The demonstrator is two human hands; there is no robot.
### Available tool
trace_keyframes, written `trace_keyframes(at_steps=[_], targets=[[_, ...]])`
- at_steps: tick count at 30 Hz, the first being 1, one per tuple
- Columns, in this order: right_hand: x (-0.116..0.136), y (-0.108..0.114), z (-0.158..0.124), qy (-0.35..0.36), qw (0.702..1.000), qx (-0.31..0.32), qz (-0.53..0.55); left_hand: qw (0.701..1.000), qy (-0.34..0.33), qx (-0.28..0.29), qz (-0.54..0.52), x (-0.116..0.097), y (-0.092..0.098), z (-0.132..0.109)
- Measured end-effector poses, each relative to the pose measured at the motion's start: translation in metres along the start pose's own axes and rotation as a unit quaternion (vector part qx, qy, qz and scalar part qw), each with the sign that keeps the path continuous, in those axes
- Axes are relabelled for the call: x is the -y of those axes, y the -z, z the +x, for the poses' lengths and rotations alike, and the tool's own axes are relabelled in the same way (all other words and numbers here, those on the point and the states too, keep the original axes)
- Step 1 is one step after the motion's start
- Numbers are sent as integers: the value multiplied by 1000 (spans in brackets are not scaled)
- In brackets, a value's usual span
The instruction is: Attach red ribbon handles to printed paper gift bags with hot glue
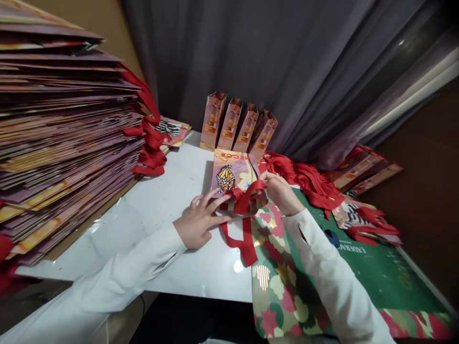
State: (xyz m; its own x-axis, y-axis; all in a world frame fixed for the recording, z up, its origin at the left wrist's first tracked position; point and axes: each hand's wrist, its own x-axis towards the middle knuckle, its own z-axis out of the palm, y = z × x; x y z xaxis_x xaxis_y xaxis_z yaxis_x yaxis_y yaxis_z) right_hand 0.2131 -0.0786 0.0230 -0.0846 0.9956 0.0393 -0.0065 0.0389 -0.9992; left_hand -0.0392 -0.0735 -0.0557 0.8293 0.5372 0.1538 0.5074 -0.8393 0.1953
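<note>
A paper gift bag [242, 169] with a butterfly picture and red lettering lies on the white tabletop [172, 210]. My left hand [197, 223] is open, its fingers spread and the fingertips at the near edge of the bag. At the bag's right side, my right hand [283, 193] is closed on a looped red ribbon [246, 198]; its fingertips are partly hidden. Another red ribbon loop [247, 251] hangs from the bag's near end onto the tabletop.
A tall stack of flat bags [68, 124] rises at left. Several upright bags [229, 125] stand behind. Right of me are a heap of red ribbons [304, 177], flat zebra-print bags [355, 215], more bags [366, 165] and a green printed sheet [373, 272]. A grey curtain [244, 52] hangs behind.
</note>
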Motion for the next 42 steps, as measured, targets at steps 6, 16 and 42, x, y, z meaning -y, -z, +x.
trace_keyframes(at_steps=[6, 16, 42], targets=[[6, 6, 9, -31, 994, -10, 104, 1000, 0, 1, 6, 0, -2, 0], [28, 19, 37, -20, 991, -99, -90, 1000, -2, -12, -9, 0, -2, 0], [-25, 12, -31, 182, 877, -203, -396, 994, 27, -97, 42, -10, -4, 12]])
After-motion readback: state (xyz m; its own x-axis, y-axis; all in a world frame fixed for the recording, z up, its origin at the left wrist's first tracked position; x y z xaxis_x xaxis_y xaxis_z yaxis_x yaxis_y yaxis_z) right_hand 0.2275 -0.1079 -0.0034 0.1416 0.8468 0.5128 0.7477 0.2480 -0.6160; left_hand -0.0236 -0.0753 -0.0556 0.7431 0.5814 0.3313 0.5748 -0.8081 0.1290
